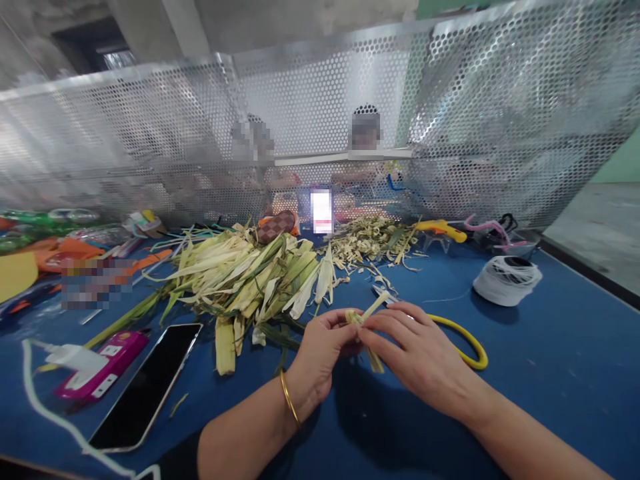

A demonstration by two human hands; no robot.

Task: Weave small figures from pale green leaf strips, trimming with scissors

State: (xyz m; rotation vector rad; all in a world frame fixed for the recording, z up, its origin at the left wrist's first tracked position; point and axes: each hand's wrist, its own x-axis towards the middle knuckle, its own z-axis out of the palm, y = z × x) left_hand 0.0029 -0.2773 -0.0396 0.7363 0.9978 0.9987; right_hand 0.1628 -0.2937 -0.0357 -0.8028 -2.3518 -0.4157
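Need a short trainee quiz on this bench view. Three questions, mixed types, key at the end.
1. True or false: a gold bangle circles the wrist of the left hand.

2. Multiple choice: which of these lies right beside the smartphone?
A. Spool of white thread
B. Magenta power strip
C. Brown checked pouch

3. Short answer: what do the left hand and the right hand hold together?

Key:
1. True.
2. B.
3. A pale husk strip.
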